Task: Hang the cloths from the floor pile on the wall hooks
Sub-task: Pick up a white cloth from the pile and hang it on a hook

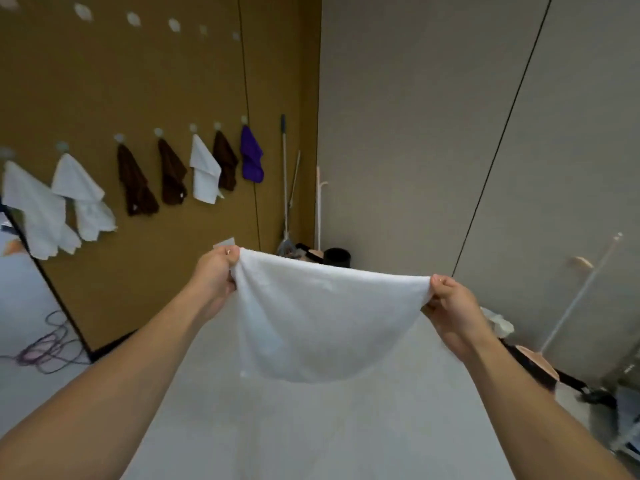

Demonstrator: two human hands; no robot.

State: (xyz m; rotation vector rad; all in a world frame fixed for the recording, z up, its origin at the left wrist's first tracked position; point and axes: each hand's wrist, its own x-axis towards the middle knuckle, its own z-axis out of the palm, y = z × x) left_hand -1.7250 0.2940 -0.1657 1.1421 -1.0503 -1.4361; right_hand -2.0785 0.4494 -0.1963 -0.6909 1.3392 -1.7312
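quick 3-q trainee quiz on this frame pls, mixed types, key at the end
1. True or false: the left hand and right hand each pinch a top corner of the white cloth.
2. How many cloths hang in the lower row on the brown wall?
A) five B) seven C) nine
3. What colour is the hung cloth nearest the room corner?

Key
1. True
2. B: three white, three brown, one purple
3. Purple: the purple cloth, beside the mop handle
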